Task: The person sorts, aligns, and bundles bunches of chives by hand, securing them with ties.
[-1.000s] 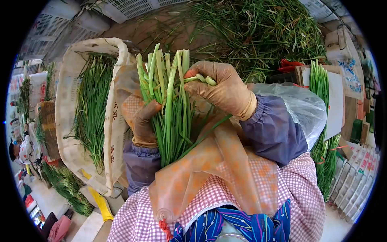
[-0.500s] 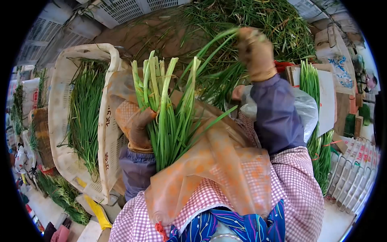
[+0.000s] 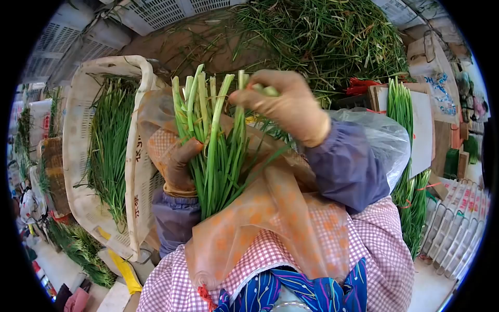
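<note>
My left hand (image 3: 181, 169), in a worn brown glove, is wrapped round a bunch of green stalks (image 3: 212, 151), held with the pale cut ends up and the leaves hanging over my lap. My gloved right hand (image 3: 283, 101) is at the bunch's upper right, its thumb and index finger pinched at a stalk. Pale green stalk ends show between its curled fingers. A brown translucent apron (image 3: 270, 223) lies under the bunch.
At the left stands a white plastic basket (image 3: 134, 192) with long green leaves. Loose leaves (image 3: 327, 47) are heaped beyond my hands. Tied green bundles (image 3: 399, 106) and a clear plastic bag (image 3: 379, 135) are at the right. Grey crates (image 3: 156, 15) stand at the upper left.
My right hand swung out over the heap with long leaves half a second ago and is back beside the bunch. Those leaves no longer hang from it. My left hand keeps its hold.
</note>
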Action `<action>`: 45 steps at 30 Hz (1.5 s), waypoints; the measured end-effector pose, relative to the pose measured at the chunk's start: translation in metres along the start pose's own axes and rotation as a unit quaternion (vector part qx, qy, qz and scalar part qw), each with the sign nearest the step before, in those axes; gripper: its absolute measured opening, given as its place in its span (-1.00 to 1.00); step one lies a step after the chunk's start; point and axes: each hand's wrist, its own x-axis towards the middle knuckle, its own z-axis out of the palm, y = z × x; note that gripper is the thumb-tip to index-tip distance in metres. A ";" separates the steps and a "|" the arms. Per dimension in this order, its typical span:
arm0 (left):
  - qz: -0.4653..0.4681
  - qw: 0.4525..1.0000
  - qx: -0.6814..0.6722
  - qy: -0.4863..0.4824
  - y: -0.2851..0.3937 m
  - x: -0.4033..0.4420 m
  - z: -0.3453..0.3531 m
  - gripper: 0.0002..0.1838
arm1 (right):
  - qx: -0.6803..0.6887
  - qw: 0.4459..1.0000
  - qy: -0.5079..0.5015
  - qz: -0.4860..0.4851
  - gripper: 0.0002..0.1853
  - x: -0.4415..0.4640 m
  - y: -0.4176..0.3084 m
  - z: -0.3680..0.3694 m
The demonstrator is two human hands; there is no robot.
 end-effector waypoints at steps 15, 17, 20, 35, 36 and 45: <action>-0.018 0.998 -0.047 -0.044 -0.003 0.003 -0.022 -0.42 | 0.258 0.965 0.028 0.036 -0.83 -0.023 0.041 0.015; 0.015 0.999 -0.027 -0.039 -0.002 0.003 -0.017 -0.44 | -0.025 0.982 0.092 -0.165 -0.82 -0.019 0.048 0.013; 0.004 0.998 -0.038 -0.046 0.000 0.000 -0.021 -0.47 | 0.016 0.964 0.233 -0.124 -0.81 -0.005 0.071 -0.016; 0.031 0.991 -0.085 -0.094 -0.001 -0.002 -0.024 -0.30 | 0.098 0.890 0.385 -0.222 -0.83 0.041 0.067 -0.110; 0.032 0.991 -0.085 -0.094 -0.001 -0.002 -0.023 -0.30 | 0.122 0.898 0.360 -0.222 -0.84 0.041 0.073 -0.119; 0.024 0.995 -0.037 -0.084 0.000 0.000 -0.015 -0.25 | 0.136 0.988 -0.063 -0.040 -0.73 -0.011 0.019 0.037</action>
